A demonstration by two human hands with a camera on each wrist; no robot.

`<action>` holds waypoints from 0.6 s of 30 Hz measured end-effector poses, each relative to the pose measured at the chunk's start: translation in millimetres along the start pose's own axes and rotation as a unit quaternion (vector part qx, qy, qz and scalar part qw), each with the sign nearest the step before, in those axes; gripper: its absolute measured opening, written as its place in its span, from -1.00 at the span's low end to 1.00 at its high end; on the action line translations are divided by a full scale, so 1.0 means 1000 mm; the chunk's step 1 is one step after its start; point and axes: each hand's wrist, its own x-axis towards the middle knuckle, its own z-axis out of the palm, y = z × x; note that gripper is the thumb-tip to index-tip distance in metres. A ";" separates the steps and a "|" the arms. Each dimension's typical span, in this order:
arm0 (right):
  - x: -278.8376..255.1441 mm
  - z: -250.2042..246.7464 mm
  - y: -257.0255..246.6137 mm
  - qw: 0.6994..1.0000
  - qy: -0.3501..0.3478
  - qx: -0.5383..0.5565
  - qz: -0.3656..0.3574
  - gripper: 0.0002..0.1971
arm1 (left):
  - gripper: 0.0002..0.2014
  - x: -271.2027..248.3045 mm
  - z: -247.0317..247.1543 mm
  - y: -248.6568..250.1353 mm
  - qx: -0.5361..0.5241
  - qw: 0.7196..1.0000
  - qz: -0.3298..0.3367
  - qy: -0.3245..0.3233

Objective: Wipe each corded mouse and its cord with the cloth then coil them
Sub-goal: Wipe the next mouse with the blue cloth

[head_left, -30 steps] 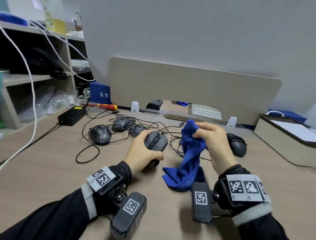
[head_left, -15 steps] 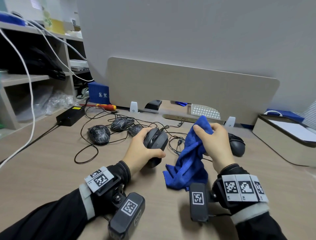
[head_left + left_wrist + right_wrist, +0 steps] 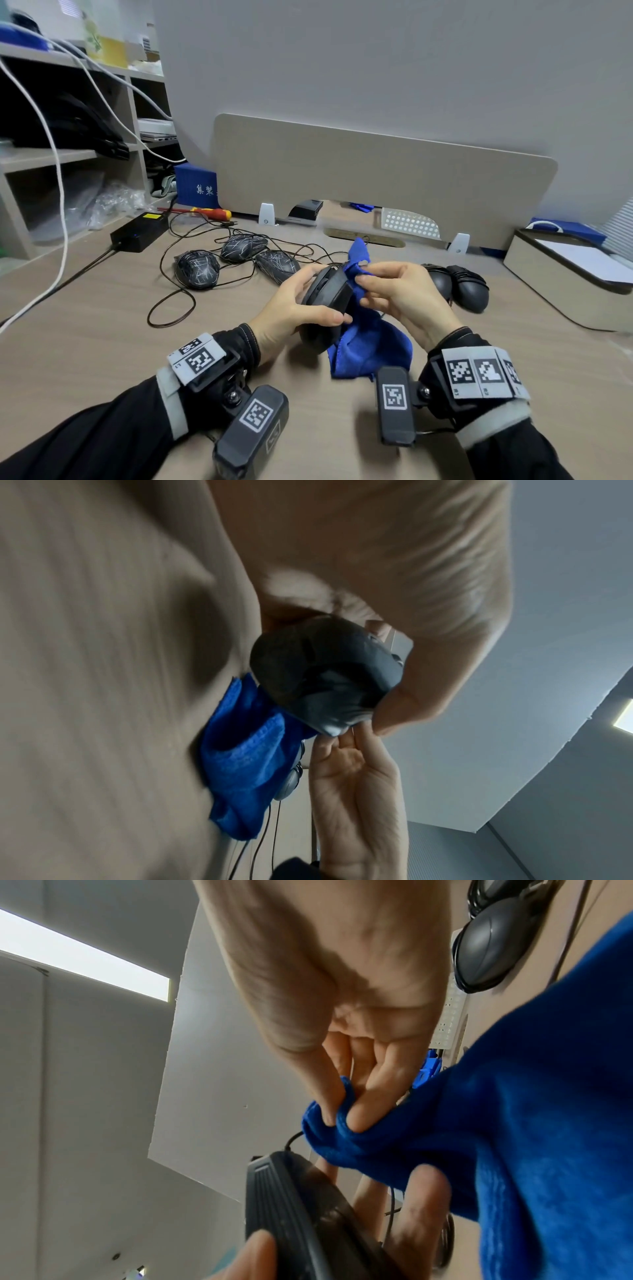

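Observation:
My left hand (image 3: 301, 308) grips a black corded mouse (image 3: 325, 301), lifted off the desk and turned on its side. My right hand (image 3: 383, 291) pinches a blue cloth (image 3: 373, 339) between thumb and fingers right against the mouse's far end. The cloth hangs down to the desk. In the left wrist view the mouse (image 3: 322, 674) fills the palm with the cloth (image 3: 246, 756) below it. The right wrist view shows my fingertips (image 3: 356, 1118) bunching the cloth (image 3: 514, 1123) above the mouse (image 3: 308, 1218). Its cord (image 3: 171, 308) trails left in a loop.
Three patterned mice (image 3: 197, 269) with tangled cords lie at the back left. Two dark mice with wrapped cords (image 3: 459, 284) sit to the right. A black power brick (image 3: 140, 226), a screwdriver (image 3: 212, 213), a desk divider (image 3: 376, 178) and a beige box (image 3: 565, 274) border the desk.
My left hand lifted the mouse and tipped it on its side. My right hand brought the cloth leftward to the mouse.

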 end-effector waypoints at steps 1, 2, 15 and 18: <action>0.000 0.001 -0.001 1.000 -0.004 -0.008 0.002 -0.91 | -0.33 0.000 0.001 0.000 0.003 1.000 0.000 -0.002; 0.000 0.002 -0.001 1.000 -0.005 -0.028 -0.002 -0.88 | -0.33 0.000 0.001 0.000 0.008 1.000 0.003 0.003; 0.007 -0.013 -0.004 0.971 0.200 0.132 0.007 -0.75 | -0.25 0.001 -0.001 0.004 0.080 0.992 0.050 0.084; 0.005 -0.012 -0.009 0.966 0.103 0.234 0.041 -0.82 | -0.20 0.002 -0.001 0.004 0.106 0.989 0.060 0.085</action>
